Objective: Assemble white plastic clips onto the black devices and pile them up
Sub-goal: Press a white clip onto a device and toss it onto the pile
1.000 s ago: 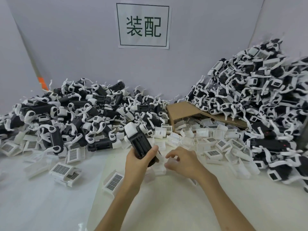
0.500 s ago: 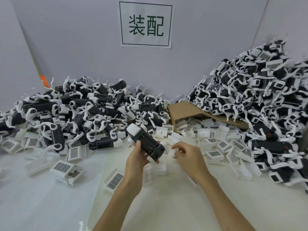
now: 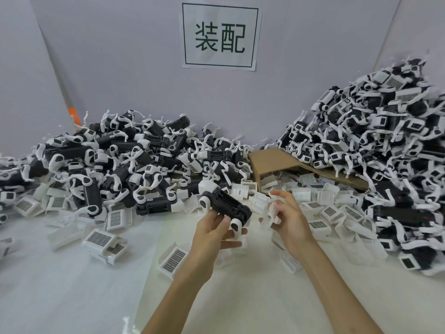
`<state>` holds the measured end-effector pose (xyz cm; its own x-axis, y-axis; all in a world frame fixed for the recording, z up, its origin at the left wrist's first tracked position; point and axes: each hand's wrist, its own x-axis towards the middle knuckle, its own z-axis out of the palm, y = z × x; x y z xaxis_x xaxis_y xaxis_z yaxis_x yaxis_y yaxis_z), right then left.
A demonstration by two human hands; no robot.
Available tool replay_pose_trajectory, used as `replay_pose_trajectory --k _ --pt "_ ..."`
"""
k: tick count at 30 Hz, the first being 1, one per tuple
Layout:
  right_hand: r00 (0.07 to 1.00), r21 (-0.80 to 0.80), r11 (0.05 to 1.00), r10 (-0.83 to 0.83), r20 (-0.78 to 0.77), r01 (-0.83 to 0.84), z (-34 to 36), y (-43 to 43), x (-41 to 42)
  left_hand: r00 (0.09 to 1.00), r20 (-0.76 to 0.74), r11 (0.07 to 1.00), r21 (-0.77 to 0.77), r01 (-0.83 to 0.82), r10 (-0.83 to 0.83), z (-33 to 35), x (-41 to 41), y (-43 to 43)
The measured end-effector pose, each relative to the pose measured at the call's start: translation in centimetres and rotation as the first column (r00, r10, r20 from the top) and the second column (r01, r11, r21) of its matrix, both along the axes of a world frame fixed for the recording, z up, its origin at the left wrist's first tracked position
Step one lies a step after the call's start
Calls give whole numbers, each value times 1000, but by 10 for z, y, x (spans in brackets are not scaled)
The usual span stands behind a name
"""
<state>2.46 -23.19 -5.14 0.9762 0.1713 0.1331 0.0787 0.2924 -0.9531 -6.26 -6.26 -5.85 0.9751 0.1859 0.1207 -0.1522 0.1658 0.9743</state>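
Head view: the one camera is looking down over both forearms at the table [image 3: 72, 285].
Cardboard box [image 3: 272, 162]: lying tipped on its side at the back, serving as the landmark here.
Black device [image 3: 226, 204]: hanging in the air in front of the box and slightly left of it, tilted, with its white-capped end pointing up and away.
Left hand [image 3: 212, 227]: gripping the device from below, fingers curling round its lower end.
White clip [image 3: 272, 213]: sitting in the right hand in front of the box, just beside the device's lower end and apart from it; it is too blurred to show which way it is facing.
Right hand [image 3: 289, 220]: pinching the clip between thumb and curled fingers, forefinger lifting free.
Loose clips [image 3: 337, 208]: lying scattered in front of the box and to its right.
Piles: one heap of devices [image 3: 115, 165] is sitting left of the box, a taller heap [image 3: 385, 141] right of it.
Step in hand: by my judgement, the clip is being brought to the device for fitting.
Doing it well: holding the device steady, turning the clip's open side toward the body, lining it up square, then pressing evenly until it is seating fully.
Watching for: fingers covering the seat, or the clip going on skewed.
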Motion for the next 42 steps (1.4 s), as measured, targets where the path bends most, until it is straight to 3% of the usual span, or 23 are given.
replay_pose_trajectory --k 3,12,25,32,42 --pt "994 -5 994 109 -6 -109 0 3 -1 1000 -21 1000 15 24 -24 2 -3 -3" --pt "991 193 972 135 15 -136 -2 4 0 997 -42 982 172 78 -72 -7 1 -10" --pt "986 17 992 122 114 -125 -6 13 -7 976 -106 976 92 198 -188 -5 1 -6" --pt "965 -149 985 121 231 -88 -9 14 -8 980 -109 982 71 173 -165 -5 -1 -11" --pt "958 -244 956 213 190 -165 -8 13 -12 989 -57 967 209 147 -138 -6 -3 -10"
